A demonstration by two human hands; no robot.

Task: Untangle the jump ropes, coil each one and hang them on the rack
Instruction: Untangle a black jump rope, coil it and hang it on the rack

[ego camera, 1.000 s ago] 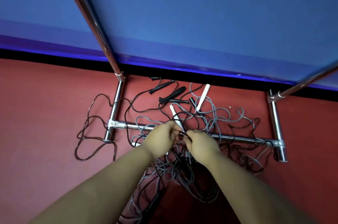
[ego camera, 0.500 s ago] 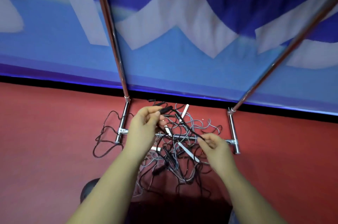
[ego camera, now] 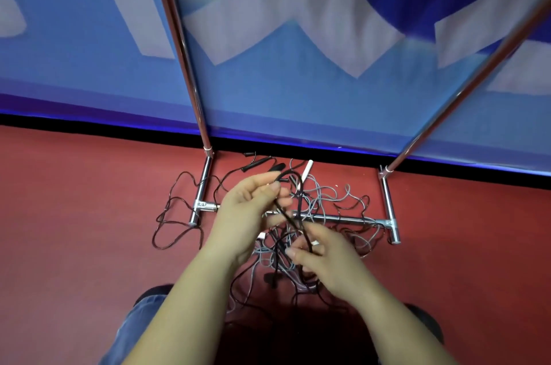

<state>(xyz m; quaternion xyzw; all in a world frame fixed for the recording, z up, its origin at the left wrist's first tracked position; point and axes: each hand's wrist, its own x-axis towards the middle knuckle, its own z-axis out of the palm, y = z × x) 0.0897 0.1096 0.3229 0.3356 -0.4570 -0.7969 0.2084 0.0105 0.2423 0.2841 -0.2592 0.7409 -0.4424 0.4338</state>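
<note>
A tangle of black and grey jump ropes (ego camera: 331, 200) lies on the red floor across the base bar of a chrome rack (ego camera: 343, 218). My left hand (ego camera: 250, 212) is raised above the pile, its fingers pinched on a black rope (ego camera: 299, 203) that loops over them. My right hand (ego camera: 325, 257) grips the same black rope lower down, close to the left hand. A white handle (ego camera: 307, 169) and black handles (ego camera: 253, 166) lie at the far side of the pile. A loose black loop (ego camera: 173, 215) trails to the left of the rack.
Two chrome uprights (ego camera: 179, 46) (ego camera: 477, 78) rise from the rack's feet, in front of a blue and white banner wall (ego camera: 298, 81). Red floor (ego camera: 74, 230) spreads on both sides. My jeans-clad knee (ego camera: 140, 320) shows at the bottom left.
From one second ago the view has pulled back and up from the pile. Both hands have lifted a black rope off the floor, and since half a second ago they have come closer together.
</note>
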